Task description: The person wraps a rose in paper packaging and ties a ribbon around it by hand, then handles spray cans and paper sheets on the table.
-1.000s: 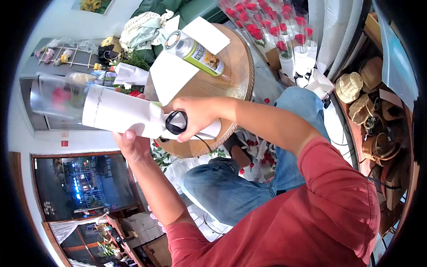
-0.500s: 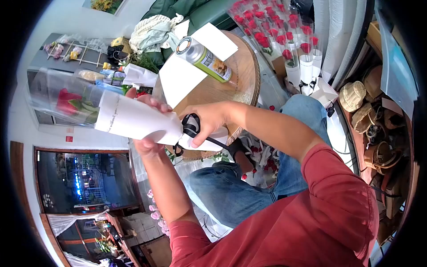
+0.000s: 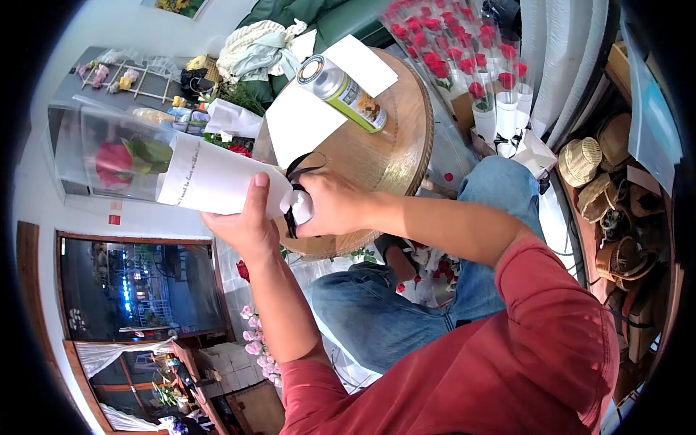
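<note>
my left hand (image 3: pixel 245 223) curled round white wrap (image 3: pixel 217 174), thumb across near side. my right hand (image 3: pixel 335 206) closed on wrap's narrow end, at black ribbon (image 3: pixel 291 223); ribbon loop sticks out above my fingers. red rose (image 3: pixel 114 164) at wrap's wide end, inside clear film (image 3: pixel 80 138). beyond my hands: round wooden table (image 3: pixel 409 123) with green-labelled can (image 3: pixel 348 98) beside white sheet (image 3: pixel 304 127).

1 red rose (image 3: pixel 114 164) | clear sleeve (image 3: pixel 76 138) | printed white wrap (image 3: pixel 217 176) | black ribbon (image 3: pixel 291 222) | pointing toward view's left
</note>
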`<state>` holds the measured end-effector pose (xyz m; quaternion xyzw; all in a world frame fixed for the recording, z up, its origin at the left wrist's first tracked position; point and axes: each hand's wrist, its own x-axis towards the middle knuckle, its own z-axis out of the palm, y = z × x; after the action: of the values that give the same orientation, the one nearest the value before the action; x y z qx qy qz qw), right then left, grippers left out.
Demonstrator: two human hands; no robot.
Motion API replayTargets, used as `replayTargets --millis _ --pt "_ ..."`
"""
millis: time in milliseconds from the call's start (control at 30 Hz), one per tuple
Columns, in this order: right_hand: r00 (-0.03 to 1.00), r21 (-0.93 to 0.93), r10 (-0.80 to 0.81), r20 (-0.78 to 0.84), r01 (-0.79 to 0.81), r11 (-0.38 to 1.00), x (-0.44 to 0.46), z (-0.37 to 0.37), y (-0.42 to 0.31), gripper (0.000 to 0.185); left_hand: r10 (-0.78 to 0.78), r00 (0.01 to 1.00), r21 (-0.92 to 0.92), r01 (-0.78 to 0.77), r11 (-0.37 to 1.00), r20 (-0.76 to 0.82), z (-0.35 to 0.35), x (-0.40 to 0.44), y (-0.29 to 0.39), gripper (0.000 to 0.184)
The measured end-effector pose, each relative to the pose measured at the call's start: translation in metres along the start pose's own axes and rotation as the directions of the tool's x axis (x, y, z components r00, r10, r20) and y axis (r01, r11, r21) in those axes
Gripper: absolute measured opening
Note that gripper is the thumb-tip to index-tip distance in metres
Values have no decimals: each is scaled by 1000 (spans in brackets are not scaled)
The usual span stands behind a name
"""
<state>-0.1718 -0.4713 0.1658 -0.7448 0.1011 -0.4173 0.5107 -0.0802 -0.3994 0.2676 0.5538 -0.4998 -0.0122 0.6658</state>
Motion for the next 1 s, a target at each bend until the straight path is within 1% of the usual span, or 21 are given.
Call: replayTargets --millis 100,167,200,267,300,367,467,500,533,567,600,633,667,733,767,800,833,867,933,967,1000 --pt "999 1 19 43 -19 1000 2 -2 3 66 2 1000 -19 -2 1000 1 -1 -1 2 52" --pt "995 3 -37 97 36 999 4 -8 3 68 -64 998 -25 63 998 -27 -3 -1 5 62" --pt "994 2 -37 100 37 999 5 -10 2 68 -64 997 -25 63 998 -31 -2 -1 7 62" --pt "983 3 -9 186 9 1000 6 -15 -1 70 -1 999 8 1 1000 -40 3 -1 9 52" --pt "982 2 -8 189 7 1000 7 -21 -4 70 -3 999 8 3 1000 -42 2 0 9 52" --pt "960 142 -49 276 10 990 9 -35 -8 71 0 1000 -13 0 1000 -15 -2 4 9 52" --pt "963 179 -19 268 -31 983 12 -35 2 70 -45 999 20 45 999 -17 1 9 19 53" --pt "966 163 -43 254 1 987 11 -35 4 70 -43 999 20 44 999 -21 1 9 19 53" --pt "965 163 -45 257 3 987 11 -35 7 70 4 1000 31 -3 1000 -30 3 9 18 53" --pt "961 215 -86 262 29 976 12 -34 15 71 53 998 42 -52 998 -37 5 9 17 53" --pt "956 268 -126 265 52 962 14 -31 26 72 55 998 42 -53 998 -39 7 8 19 53" --pt "954 567 -172 245 3 824 19 -24 33 74 35 997 16 -34 999 -67 9 8 21 54" --pt "943 841 -205 263 -120 528 19 -22 40 75 14 996 -10 -15 1000 -94 11 8 23 54" --pt "940 737 -124 317 -162 656 16 -32 30 86 -13 994 -47 8 999 -109 14 8 26 55" --pt "939 737 -125 320 -164 656 13 -32 23 86 -39 992 -83 29 996 -122 15 8 26 55" --pt "965 443 -131 227 17 896 7 -30 12 91 -39 991 -83 28 996 -125 16 9 25 55" --pt "975 62 -174 140 167 984 3 -28 6 96 -22 990 -41 17 999 -137 16 9 22 56" --pt "975 62 -175 140 167 984 4 -27 5 96 -5 989 0 6 1000 -148 16 10 21 56" --pt "985 67 -42 170 31 997 6 -25 2 102 19 988 28 -15 1000 -151 20 9 21 56" --pt "988 93 -34 150 20 995 5 -25 -1 96 42 987 54 -34 998 -155 21 8 21 57" --pt "988 93 -35 149 21 995 6 -24 -1 96 43 987 54 -35 998 -154 22 8 22 57"
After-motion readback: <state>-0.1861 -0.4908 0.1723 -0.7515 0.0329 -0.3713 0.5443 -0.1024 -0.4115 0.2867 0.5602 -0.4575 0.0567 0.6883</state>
